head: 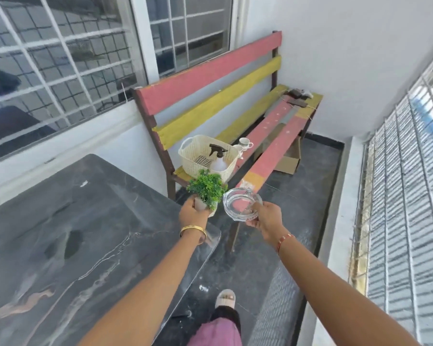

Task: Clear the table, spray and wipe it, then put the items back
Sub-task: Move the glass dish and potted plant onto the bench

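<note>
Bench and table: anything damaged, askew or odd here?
The bench seat has a wide gap between its slats, showing the cardboard box beneath; a slat looks missing. The table is streaked and smudged. Held plant and ashtray look intact.

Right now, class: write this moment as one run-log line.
left hand: holds potted plant | right hand: holds glass ashtray | basket, spray bottle, cups: on bench | table: bare

A spray bottle [218,158] stands in a basket [198,156] on the bench [273,146], right of the table [73,233].
</note>
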`<state>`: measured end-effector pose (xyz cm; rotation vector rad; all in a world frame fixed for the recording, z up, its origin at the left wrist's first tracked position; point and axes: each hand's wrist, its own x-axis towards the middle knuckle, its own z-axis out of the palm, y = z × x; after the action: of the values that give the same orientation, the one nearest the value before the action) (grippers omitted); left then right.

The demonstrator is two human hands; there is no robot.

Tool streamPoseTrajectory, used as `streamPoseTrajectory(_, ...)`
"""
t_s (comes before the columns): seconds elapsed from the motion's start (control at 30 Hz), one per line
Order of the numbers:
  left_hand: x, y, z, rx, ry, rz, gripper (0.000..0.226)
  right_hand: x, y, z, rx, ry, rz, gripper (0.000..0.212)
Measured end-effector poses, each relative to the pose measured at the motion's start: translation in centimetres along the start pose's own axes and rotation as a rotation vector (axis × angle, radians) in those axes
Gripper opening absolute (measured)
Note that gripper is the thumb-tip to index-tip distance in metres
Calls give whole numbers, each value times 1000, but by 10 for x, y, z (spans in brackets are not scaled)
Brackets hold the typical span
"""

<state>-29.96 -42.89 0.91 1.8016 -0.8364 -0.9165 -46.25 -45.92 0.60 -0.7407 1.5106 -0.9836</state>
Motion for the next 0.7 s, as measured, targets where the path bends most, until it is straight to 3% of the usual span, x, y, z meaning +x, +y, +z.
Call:
streamPoseTrajectory(0.23,81,30,96,19,-65,-53,37,106,-39,-26,-4,49,23,13)
streamPoseTrajectory(0.43,151,74,164,34,-68,-43,17,205,-82,-44,-172,44,72,12)
streamPoseTrajectory(0.7,230,107,237,70,-108,-40,22,323,-139,-56,-161,-34,98,13)
